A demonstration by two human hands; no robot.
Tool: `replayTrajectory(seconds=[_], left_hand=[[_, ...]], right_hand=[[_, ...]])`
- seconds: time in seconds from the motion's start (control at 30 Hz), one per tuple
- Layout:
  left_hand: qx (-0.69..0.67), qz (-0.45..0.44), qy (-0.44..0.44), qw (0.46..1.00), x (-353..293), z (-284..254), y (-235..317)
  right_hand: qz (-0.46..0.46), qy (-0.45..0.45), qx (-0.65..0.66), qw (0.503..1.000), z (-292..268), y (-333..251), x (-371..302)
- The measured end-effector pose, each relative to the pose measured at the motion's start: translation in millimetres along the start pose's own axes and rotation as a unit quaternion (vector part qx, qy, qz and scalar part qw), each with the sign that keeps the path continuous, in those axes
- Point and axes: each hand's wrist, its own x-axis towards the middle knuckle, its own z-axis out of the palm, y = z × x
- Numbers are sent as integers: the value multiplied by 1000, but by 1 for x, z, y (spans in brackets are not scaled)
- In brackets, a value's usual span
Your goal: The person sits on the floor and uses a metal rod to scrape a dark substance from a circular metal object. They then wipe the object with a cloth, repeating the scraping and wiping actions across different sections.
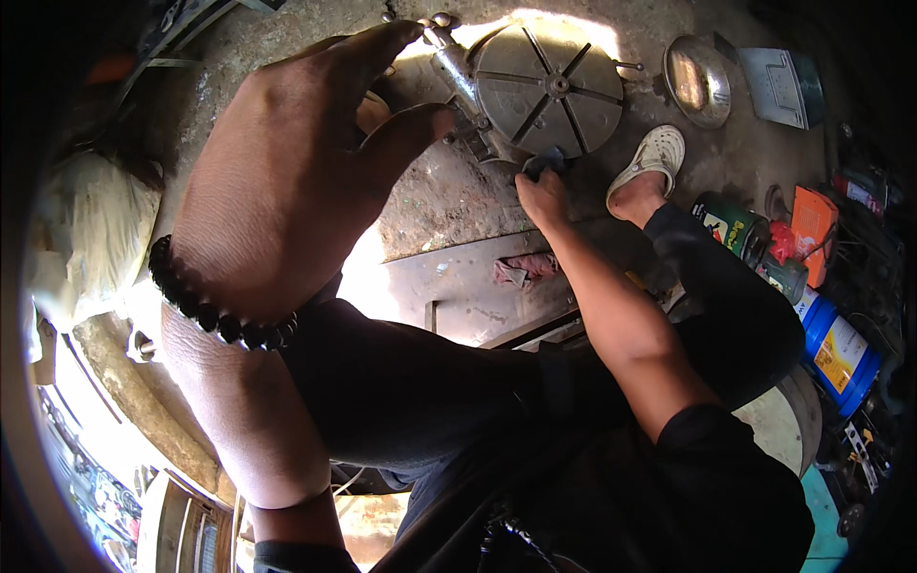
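Note:
My left hand (287,162), with a black bead bracelet (215,320) at the wrist, is raised close to the view. Its thumb and forefinger are apart and hold nothing; the other fingers are mostly hidden. On the floor beyond lies a round, slotted metal rotary table (521,91). A steel shaft (458,81) with ball-ended handles runs along its left side, partly behind my left hand. My right hand (543,199) is closed on a small dark grey piece (547,159) at the table's near edge. What that piece is made of is too unclear to tell.
A shiny metal bowl (684,86) and a grey metal box (772,86) stand at the far right. My foot in a pale clog (657,158) is right of the rotary table. A reddish rag (525,269) lies on a metal plate (444,277). A blue bucket (864,372) stands right.

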Motion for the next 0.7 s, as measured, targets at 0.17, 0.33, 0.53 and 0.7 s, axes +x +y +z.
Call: replayTrajectory(seconds=[0.17,0.33,0.53,0.7], left_hand=[[25,-13,-9,1000,-2,-7,32],[33,-36,-38,998,11,-14,65],[-9,-77,-89,993,17,-14,66],[76,4,-33,997,12,-11,70]], right_hand=[[-120,-211,-206,948,-26,6,-18],[-222,-203,-257,918,-37,12,-47],[-394,-100,-314,858,-33,-22,-23],[-340,-155,-397,838,-13,-2,18]])
